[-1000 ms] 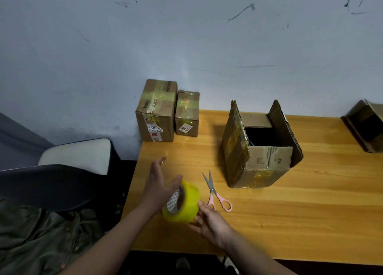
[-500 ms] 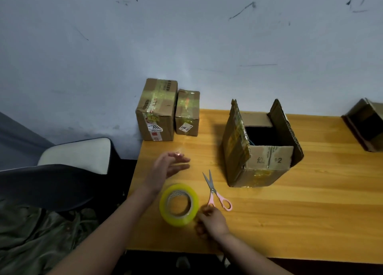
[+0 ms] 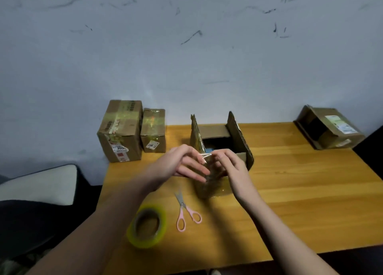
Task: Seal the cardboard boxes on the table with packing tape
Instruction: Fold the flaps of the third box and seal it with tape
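Four brown cardboard boxes stand on the yellow wooden table [image 3: 290, 192]: two closed and taped ones side by side at the far left corner, a taller taped box [image 3: 121, 131] and, touching it on its right, a smaller taped box [image 3: 153, 130]; one open box [image 3: 219, 148] at the middle with two side flaps standing upright; and one shallow box lying tilted with its opening showing [image 3: 329, 126] at the far right by the grey scuffed wall [image 3: 186, 47]. Two bare hands meet in front of the open box. The left hand [image 3: 180, 164] and the right hand [image 3: 230, 165] each pinch a single strip of clear packing tape [image 3: 205, 156] between thumb and fingertips, the strip hanging down over the box's near face, where it turns too faint to trace. One roll of yellow-green packing tape [image 3: 147, 226] lies flat on the table's near edge, held by neither hand. Just beside it on the right lies one pair of pink-handled scissors [image 3: 185, 209], blades closed and pointing away. One dark chair with a pale cushion [image 3: 39, 185] sits left of the table.
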The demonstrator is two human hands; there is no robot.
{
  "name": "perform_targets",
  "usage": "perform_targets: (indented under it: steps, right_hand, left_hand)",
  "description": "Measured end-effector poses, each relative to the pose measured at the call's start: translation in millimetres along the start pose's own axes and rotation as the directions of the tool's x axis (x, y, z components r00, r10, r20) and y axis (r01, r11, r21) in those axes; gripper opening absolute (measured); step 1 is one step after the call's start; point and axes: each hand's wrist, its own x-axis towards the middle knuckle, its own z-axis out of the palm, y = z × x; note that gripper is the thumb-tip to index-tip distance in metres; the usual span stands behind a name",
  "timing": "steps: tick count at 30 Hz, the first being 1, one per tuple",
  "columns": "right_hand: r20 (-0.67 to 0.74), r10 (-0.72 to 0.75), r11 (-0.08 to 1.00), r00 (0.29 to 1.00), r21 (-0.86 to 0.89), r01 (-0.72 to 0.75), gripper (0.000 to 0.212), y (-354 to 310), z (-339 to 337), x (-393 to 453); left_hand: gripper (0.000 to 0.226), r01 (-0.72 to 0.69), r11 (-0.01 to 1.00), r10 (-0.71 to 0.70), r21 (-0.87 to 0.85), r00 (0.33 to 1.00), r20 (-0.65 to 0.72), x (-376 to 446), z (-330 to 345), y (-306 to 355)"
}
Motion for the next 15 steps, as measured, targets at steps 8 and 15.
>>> perform_targets:
  steps: [8,15]
  right_hand:
    - [-0.194,-0.240,0.953,0.951,-0.233,0.193,0.014,18.0,-22.7,4.2]
    - [-0.313,-0.541,0.785,0.781,-0.520,0.336,0.023,38.4,-32.7,4.3]
  left_hand:
    - [0.044,0.051,0.998,-0.053,-0.046,0.997,-0.058,21.1,45.7,12.9]
    - [0.044,0.064,0.998,-0.068,-0.027,0.980,-0.187,32.3,84.8,34.1]
